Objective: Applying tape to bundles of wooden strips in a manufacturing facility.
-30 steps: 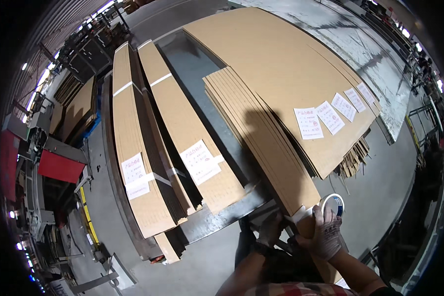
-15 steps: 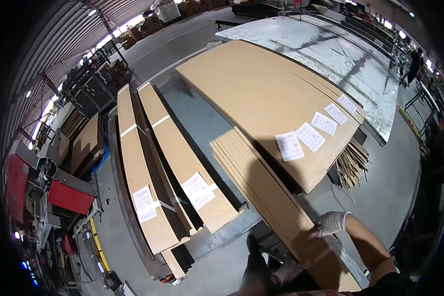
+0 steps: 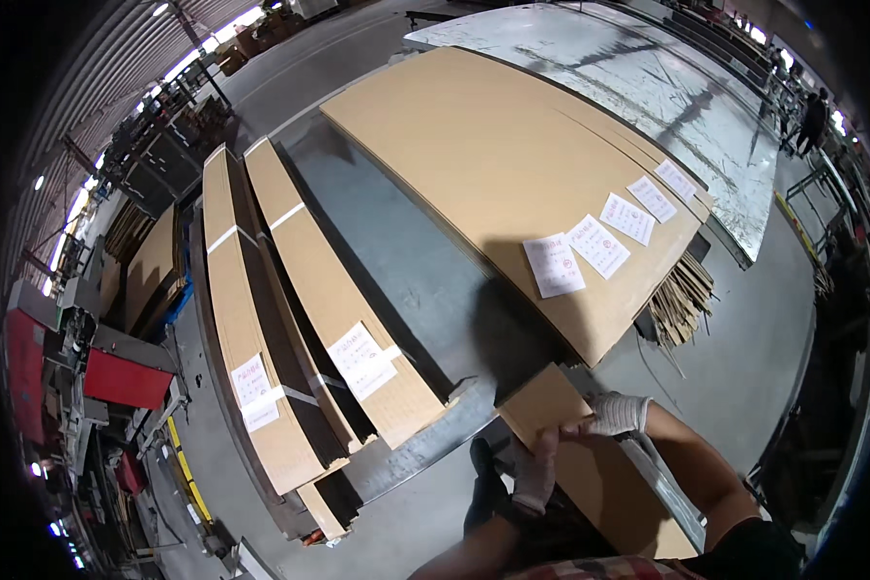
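Observation:
A long stack of brown cardboard strips (image 3: 549, 398) lies lengthwise before me, its far end close to the table's near edge. My left hand (image 3: 536, 474), in a pale work glove with bare fingertips, is closed on the stack's left side. Across from it, my right hand (image 3: 617, 416), in a similar glove, grips the right side near the far end. The fingertips of both hands almost meet over the top. Part of the stack below my hands lies in shadow, and its underside is hidden.
Beyond lies a wide stack of cardboard sheets (image 3: 474, 145) with several printed paper slips (image 3: 554, 265). Strapped cardboard bundles (image 3: 343, 319) rest at left on the grey metal table (image 3: 377, 222). A scratched white-topped table (image 3: 590, 58) stands behind. Thin strips (image 3: 681, 304) jut out below the sheets.
The cardboard strips have slid off the table toward me. My left hand has risen from low by my body to the stack's left side; my right hand has moved slightly up and left.

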`<state>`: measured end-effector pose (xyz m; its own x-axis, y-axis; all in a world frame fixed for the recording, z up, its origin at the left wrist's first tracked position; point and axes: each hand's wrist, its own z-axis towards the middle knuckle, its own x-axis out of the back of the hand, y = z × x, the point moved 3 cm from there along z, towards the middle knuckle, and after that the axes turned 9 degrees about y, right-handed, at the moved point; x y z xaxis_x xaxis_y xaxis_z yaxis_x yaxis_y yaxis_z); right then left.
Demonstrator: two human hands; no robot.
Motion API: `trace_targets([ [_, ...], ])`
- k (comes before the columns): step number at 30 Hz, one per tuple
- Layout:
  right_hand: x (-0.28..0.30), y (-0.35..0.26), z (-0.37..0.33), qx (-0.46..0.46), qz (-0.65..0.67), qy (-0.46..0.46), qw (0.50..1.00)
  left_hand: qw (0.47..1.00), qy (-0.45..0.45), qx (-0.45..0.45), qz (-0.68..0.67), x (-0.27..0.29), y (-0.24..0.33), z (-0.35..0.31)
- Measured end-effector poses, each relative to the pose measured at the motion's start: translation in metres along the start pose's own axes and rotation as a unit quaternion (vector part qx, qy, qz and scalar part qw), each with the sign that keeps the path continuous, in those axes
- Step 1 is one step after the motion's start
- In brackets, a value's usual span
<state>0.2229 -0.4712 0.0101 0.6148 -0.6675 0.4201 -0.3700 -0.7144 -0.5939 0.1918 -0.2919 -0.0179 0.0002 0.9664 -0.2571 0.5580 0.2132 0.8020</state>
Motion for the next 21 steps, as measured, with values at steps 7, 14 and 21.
trace_targets([
  [7, 0.024, -0.006, -0.049, 0.077, -0.347, 0.057, 0.933, 0.971, -0.076, -0.075, 0.214, 0.014, 0.039, -0.022],
  [14, 0.035, -0.073, -0.098, 0.298, 0.193, -0.132, 0.926, 0.939, -0.296, 0.004, 0.174, 0.027, 0.078, -0.061],
  [21, 0.013, 0.105, 0.039, 0.133, -0.058, -0.021, 0.989, 0.939, -0.201, -0.015, 0.278, 0.081, -0.042, 0.025],
])
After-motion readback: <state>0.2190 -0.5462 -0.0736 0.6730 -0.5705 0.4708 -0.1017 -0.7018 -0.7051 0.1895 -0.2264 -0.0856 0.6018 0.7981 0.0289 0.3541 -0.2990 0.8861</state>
